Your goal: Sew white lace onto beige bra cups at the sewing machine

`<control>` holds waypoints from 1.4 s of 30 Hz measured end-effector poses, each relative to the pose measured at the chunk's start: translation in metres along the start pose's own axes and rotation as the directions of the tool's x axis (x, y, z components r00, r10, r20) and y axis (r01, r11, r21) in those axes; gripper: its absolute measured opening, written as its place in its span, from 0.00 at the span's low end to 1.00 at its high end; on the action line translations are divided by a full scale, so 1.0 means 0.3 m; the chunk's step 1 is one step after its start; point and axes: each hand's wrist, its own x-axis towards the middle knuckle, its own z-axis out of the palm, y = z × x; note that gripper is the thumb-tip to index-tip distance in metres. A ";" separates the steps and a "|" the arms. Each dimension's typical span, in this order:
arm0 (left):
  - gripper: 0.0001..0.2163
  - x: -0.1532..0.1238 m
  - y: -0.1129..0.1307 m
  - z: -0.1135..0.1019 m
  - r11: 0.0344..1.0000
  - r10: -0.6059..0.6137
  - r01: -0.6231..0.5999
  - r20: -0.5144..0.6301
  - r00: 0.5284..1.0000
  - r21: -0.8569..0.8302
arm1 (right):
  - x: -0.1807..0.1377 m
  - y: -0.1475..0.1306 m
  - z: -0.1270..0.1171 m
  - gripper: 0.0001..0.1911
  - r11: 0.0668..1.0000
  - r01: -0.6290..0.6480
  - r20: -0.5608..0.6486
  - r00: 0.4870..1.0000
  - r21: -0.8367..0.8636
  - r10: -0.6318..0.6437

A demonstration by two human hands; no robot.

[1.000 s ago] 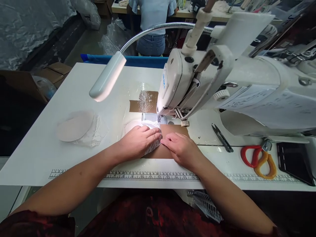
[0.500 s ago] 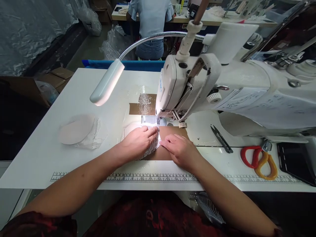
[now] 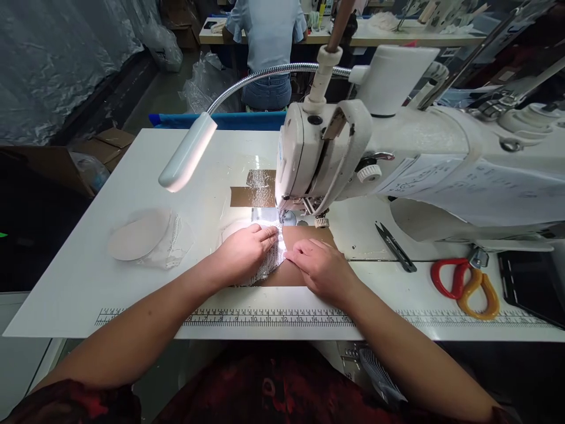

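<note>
My left hand [image 3: 244,254] lies flat on a white lace piece [image 3: 270,263], fingers stretched toward the needle of the white sewing machine [image 3: 309,159]. My right hand [image 3: 321,266] rests beside it on a brown paper patch [image 3: 309,237], its fingertips pressing the lace's right edge. Both hands sit just in front of the presser foot [image 3: 282,217], lit by the gooseneck lamp [image 3: 188,152].
A round beige pad with lace trim [image 3: 141,235] lies at the left of the white table [image 3: 88,265]. Black thread snips [image 3: 396,247], red and orange scissors [image 3: 468,284] and a dark tray [image 3: 532,287] lie right. A ruler strip [image 3: 265,320] runs along the front edge. A person sits beyond [image 3: 265,35].
The lace piece has fed a little further under the presser foot, with both hands following it. The view has tilted slightly downward.
</note>
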 end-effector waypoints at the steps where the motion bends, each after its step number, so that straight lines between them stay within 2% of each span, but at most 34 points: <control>1: 0.17 0.002 -0.004 0.001 1.000 0.003 -0.003 -0.006 1.000 -0.006 | 0.002 0.000 0.000 0.14 1.000 -0.004 -0.004 1.000 0.003 0.004; 20: 0.22 0.044 -0.099 -0.012 0.994 0.109 -0.110 0.105 0.988 0.009 | 0.037 0.005 0.019 0.15 0.997 -0.078 -0.029 0.997 -0.007 0.078; 29: 0.20 0.083 -0.175 0.000 0.992 0.100 -0.106 0.091 0.991 0.069 | 0.083 0.006 0.016 0.17 0.984 -0.172 0.031 0.984 -0.048 0.173; 32: 0.18 0.078 -0.169 -0.008 0.994 0.071 -0.075 0.056 0.996 0.076 | 0.087 0.010 0.019 0.17 0.981 -0.185 0.023 0.982 -0.062 0.187; 37: 0.16 0.056 -0.135 -0.014 0.988 0.144 -0.142 0.020 0.989 -0.055 | 0.086 0.018 0.031 0.17 0.984 -0.170 -0.018 0.985 -0.053 0.169; 42: 0.16 0.057 -0.145 0.003 0.986 0.146 -0.146 -0.004 0.989 -0.079 | 0.091 0.021 0.030 0.19 0.980 -0.191 -0.004 0.982 -0.064 0.191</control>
